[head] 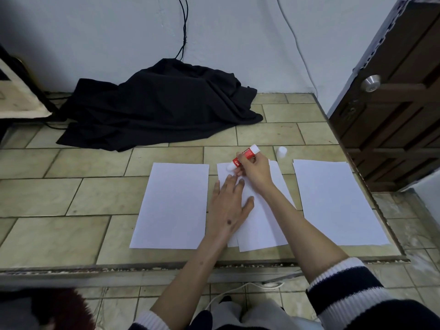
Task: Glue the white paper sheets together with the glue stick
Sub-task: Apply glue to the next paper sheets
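Note:
Three lots of white paper lie on the tiled tabletop: a left sheet (172, 206), a middle stack (262, 225) of two or three overlapping sheets, and a right sheet (333, 203). My left hand (228, 206) presses flat on the middle stack, fingers spread. My right hand (254, 170) grips a red and white glue stick (242, 157), tilted, its tip touching the top left corner of the middle stack. The stick's white cap (282, 152) stands on the table just beyond the papers.
A heap of black cloth (162, 106) lies at the back of the table against the wall, with cables above it. The table's front edge (190, 264) runs below the papers. A brown door with a metal knob (370, 83) stands at the right.

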